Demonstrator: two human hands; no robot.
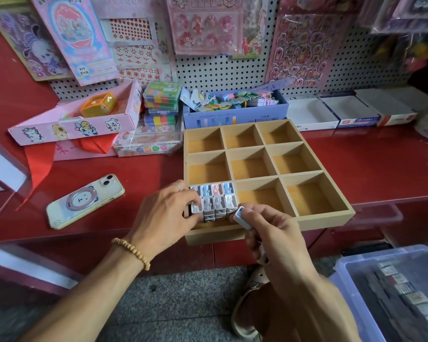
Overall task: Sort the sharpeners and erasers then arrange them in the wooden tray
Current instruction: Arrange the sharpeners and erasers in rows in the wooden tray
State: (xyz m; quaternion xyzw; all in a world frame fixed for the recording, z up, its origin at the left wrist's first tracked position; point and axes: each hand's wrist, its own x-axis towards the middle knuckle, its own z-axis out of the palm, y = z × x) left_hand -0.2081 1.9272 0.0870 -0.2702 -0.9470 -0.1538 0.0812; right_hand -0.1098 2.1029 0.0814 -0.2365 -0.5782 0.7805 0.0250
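A wooden tray [292, 144] with nine compartments sits on the red counter, overhanging its front edge. Its near-left compartment holds several small sharpeners [216, 198] packed in rows, in grey, blue, pink and white. My left hand [166, 213] rests at the left side of that compartment, its fingertips on the leftmost sharpener. My right hand [269, 233] pinches one light blue sharpener [241, 217] just in front of the packed rows, at the compartment's near-right corner. The other compartments hold nothing.
A phone [84, 201] lies on the counter left of the tray. A clear plastic bin [391, 292] with small items stands at lower right. Behind the tray are a blue box [235, 117], a pink box [72, 124], white boxes [349, 112] and a pegboard wall.
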